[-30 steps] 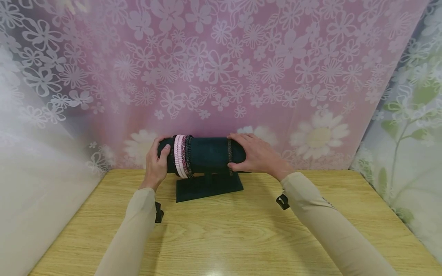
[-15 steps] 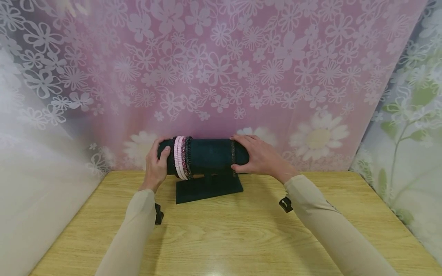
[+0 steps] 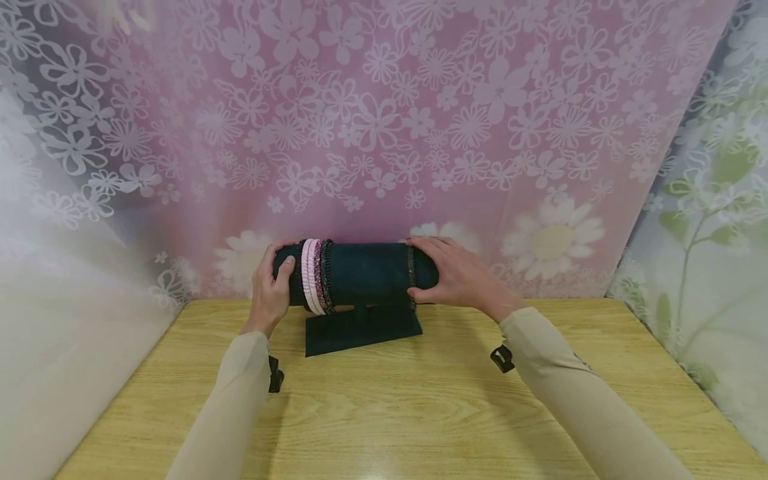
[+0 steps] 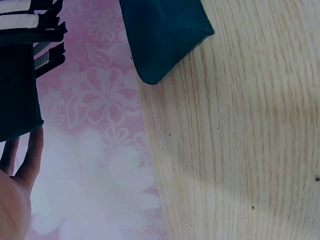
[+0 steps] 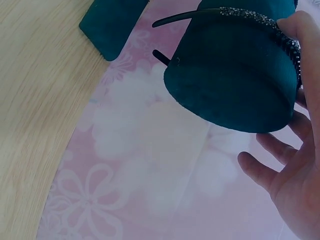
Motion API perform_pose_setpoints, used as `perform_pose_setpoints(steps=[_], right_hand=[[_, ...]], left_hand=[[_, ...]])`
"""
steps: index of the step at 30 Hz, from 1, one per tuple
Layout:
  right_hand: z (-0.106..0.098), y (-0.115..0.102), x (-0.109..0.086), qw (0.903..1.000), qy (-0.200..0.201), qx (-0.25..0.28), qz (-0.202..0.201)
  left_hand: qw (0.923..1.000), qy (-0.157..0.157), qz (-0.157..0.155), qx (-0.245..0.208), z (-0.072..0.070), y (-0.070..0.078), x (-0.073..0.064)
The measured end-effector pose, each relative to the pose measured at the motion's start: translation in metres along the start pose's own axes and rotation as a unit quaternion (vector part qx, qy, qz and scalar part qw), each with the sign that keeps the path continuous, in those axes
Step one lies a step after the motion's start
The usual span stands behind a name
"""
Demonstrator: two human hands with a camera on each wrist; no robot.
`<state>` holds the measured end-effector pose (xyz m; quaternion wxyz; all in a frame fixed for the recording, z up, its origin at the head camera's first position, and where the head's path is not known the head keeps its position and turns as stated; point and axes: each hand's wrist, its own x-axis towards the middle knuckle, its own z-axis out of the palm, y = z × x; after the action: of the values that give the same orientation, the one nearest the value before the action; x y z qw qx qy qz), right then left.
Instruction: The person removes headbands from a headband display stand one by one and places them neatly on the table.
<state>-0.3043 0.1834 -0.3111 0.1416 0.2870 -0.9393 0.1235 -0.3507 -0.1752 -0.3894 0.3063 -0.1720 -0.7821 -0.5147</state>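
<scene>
A dark green velvet display roll (image 3: 369, 273) lies crosswise on its stand, above a flat base (image 3: 360, 332). My left hand (image 3: 271, 290) grips the roll's left end, thumb in front. Beside it several headbands sit side by side, among them pink ones (image 3: 312, 277), a glittery pinkish one (image 3: 321, 275) and dark ones. Near the right end, a thin glittery dark headband (image 3: 411, 270) sits round the roll, its free tips showing below in the right wrist view. My right hand (image 3: 459, 277) holds that headband between thumb and fingers. The right thumb (image 5: 295, 25) presses on its glittery part.
The stand rests on a wood-grain table (image 3: 384, 407) near its back edge. A pink flowered curtain (image 3: 372, 133) hangs right behind the roll. Patterned white sheets flank both sides. Each wrist wears a black strap mount (image 3: 503, 359).
My right hand has slid the glittery dark headband a little to the right along the roll, towards its end. My left hand keeps its grip on the left end.
</scene>
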Motion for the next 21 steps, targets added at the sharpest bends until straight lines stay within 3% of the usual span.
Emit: perform_pose_setpoints(steps=[21], right_hand=[[-0.0015,0.0066,-0.0060,1.0000,0.006,0.004,0.002]], left_hand=[[1.0000,0.004,-0.004,0.004,-0.0002,-0.0007,0.0002]])
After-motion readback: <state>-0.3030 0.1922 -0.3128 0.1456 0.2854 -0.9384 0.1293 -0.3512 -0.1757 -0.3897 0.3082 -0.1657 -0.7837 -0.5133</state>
